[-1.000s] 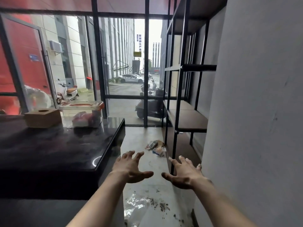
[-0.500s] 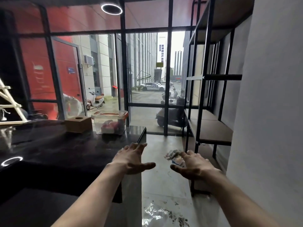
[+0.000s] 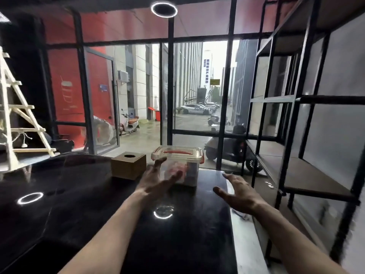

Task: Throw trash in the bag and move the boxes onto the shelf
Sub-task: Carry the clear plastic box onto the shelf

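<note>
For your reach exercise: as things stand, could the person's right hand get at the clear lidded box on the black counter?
Probably yes. The right hand is open and empty, hovering right of the clear box, with only bare counter between; the left hand fronts the box's other side.

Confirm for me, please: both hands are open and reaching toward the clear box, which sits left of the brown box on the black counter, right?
Not quite. The head view shows the clear box sitting right of the brown box, not left. The rest holds: the left hand and right hand are open and reaching toward it over the black counter.
</note>
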`<act>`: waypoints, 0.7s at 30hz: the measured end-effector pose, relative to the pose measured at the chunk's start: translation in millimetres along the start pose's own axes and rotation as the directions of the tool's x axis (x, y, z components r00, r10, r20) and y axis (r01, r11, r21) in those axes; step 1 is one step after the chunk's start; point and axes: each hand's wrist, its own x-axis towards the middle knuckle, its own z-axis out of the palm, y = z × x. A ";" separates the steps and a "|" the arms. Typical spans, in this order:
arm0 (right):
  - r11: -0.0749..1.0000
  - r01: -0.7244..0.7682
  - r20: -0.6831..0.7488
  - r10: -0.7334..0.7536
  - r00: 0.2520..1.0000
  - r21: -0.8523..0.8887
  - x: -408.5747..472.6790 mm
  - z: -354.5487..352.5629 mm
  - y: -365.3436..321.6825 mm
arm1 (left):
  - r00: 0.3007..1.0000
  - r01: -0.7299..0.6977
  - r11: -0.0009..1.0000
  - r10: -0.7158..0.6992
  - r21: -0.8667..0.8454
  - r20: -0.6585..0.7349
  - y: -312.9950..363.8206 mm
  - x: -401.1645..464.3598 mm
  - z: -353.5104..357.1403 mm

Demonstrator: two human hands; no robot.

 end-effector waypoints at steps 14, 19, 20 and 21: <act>0.745 -0.176 -0.076 0.291 0.954 0.643 159.9 49.6 -40.2 | 0.965 0.186 0.753 -0.262 -0.631 -0.028 -88.6 161.2 -23.9; 0.592 -0.201 -0.004 0.325 0.946 0.780 190.6 55.5 -51.8 | 0.953 0.277 0.656 -0.283 -0.702 0.112 -98.8 190.0 -5.1; 0.590 -0.199 0.000 0.319 0.948 0.783 196.3 58.1 -50.9 | 0.950 0.295 0.648 -0.280 -0.703 0.140 -101.0 194.3 -1.5; 0.598 -0.198 0.000 0.314 0.949 0.776 200.6 60.7 -49.8 | 0.944 0.315 0.644 -0.288 -0.697 0.161 -104.8 198.2 2.6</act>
